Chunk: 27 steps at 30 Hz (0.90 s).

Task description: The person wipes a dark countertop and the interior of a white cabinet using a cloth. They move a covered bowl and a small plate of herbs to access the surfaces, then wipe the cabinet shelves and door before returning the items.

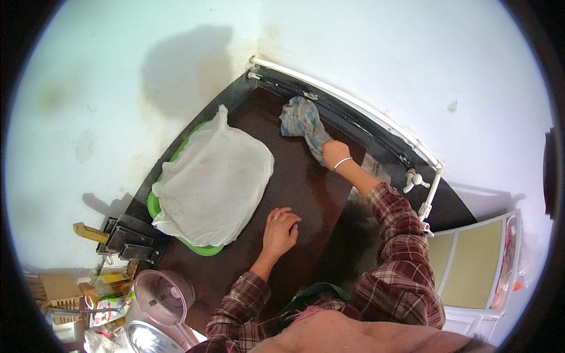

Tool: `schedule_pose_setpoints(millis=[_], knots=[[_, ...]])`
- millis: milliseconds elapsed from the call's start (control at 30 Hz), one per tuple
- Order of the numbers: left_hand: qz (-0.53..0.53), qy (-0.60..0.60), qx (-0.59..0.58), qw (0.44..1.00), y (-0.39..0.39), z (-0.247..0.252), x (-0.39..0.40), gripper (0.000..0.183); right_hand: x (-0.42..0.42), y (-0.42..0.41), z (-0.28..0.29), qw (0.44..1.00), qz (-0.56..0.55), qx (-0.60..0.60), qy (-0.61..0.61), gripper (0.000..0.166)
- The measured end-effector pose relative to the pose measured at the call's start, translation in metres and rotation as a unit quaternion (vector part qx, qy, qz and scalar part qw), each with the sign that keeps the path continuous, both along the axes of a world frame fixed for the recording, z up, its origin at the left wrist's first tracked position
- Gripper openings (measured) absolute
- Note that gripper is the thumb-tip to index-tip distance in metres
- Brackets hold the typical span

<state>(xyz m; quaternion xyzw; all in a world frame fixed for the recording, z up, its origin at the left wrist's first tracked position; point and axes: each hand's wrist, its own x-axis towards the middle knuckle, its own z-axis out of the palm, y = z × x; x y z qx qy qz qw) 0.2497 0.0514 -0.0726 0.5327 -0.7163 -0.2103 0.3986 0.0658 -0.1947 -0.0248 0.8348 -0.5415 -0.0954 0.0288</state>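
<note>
My right hand point(335, 155), with a white bangle at the wrist, grips one end of a grey-and-blue patterned cloth point(301, 117). The cloth's bunched far end lies on the dark brown countertop point(291, 176) close to the back edge. My left hand point(280, 231), wearing a ring, rests over the countertop with its fingers loosely bent and nothing seen in it. To its left a white cloth point(216, 185) covers a green tray or basin point(205, 250), whose rim shows along the left and near sides.
A knife holder point(134, 238) with a yellow-handled knife point(90, 232) stands against the left wall. A translucent plastic dipper point(164, 291) and a metal bowl point(148, 337) sit nearer. White pipes point(344, 95) and a tap point(414, 181) run along the right wall, above a cabinet point(472, 264).
</note>
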Motion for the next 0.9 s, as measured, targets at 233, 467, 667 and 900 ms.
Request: schedule_pose_setpoints(millis=[233,467,667,900], knots=[[0.003,-0.008,0.009,1.000,0.000,0.003,0.001,0.016,0.023,0.013,0.100,0.939,0.084,-0.179,-0.283,0.018],[-0.001,-0.010,0.023,1.000,0.003,0.002,0.005,0.018,0.083,-0.021,0.165,0.903,0.193,-0.304,-0.233,0.018],[-0.011,-0.011,0.027,1.000,0.001,0.005,0.006,0.020,0.165,-0.131,0.135,0.848,0.221,-0.364,-0.316,0.013],[-0.030,0.011,0.043,0.999,0.003,0.005,0.008,0.019,0.244,-0.182,0.078,0.928,0.075,-0.351,-0.102,0.017]])
